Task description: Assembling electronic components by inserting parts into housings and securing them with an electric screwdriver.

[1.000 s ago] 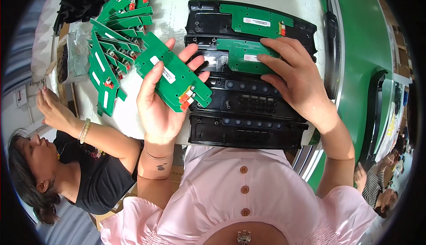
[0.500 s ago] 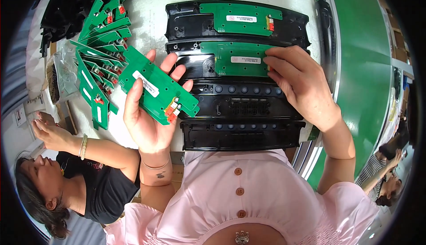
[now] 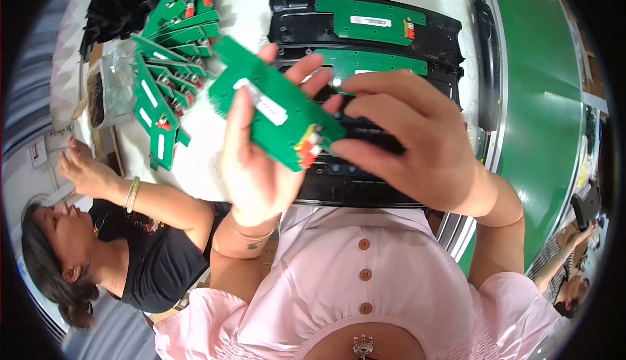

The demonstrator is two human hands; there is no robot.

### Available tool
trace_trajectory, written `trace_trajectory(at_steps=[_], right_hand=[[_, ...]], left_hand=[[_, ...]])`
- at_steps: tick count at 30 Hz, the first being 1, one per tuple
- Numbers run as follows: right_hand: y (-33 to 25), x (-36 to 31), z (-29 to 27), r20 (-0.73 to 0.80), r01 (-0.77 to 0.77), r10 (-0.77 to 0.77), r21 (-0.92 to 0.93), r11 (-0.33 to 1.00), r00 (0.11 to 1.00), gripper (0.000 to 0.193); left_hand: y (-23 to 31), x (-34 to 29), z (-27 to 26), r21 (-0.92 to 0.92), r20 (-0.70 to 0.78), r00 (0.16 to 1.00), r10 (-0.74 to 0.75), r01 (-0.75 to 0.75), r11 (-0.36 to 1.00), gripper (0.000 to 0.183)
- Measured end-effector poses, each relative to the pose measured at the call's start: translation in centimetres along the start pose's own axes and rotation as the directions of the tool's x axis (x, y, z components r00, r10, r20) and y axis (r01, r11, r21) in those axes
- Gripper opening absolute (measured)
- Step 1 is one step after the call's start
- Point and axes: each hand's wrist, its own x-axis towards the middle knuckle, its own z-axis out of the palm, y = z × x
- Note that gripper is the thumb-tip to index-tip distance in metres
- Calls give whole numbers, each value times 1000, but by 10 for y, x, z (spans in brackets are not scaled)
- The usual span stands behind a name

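My left hand holds a green circuit board, perhaps more than one, thumb on top and fingers underneath. The board has a white label and red and yellow connectors at its near right corner. At that corner is the thumb of my right hand; whether it touches the board I cannot tell. Its fingers are curved and apart from the thumb, with nothing visible between them. Beyond my hands, one green board lies in the farthest black plastic housing. A second board lies in the following housing, partly hidden by my right hand.
A fanned pile of green circuit boards lies at the left, beside a clear plastic bag. Dark parts are heaped at the far left. Another person is at the left with a raised hand. More black housings lie nearest me.
My right hand has left the board in the second housing and come nearer, to the held board's corner. My left hand and its board have shifted right. The whole view has shifted slightly.
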Motion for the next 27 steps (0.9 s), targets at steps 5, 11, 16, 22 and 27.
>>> trace_trajectory(at_steps=[5,11,16,22,27], right_hand=[[-17,4,10,97,-61,79,-175,983,992,44],[-17,-3,16,52,-90,92,-41,995,994,34],[-11,-18,-17,-112,-29,17,-106,994,994,41],[-6,-65,-38,120,-29,88,-421,907,989,36],[-2,-71,-22,146,-18,100,-478,878,984,37]], left_hand=[[-13,-7,6,72,13,998,53,-54,996,49],[-23,-16,-1,127,72,993,88,-97,987,51],[-5,-27,-14,-12,90,985,147,-146,989,49],[15,-32,-43,165,-122,973,198,-177,970,46],[10,-37,-45,165,-98,982,164,-146,975,46]])
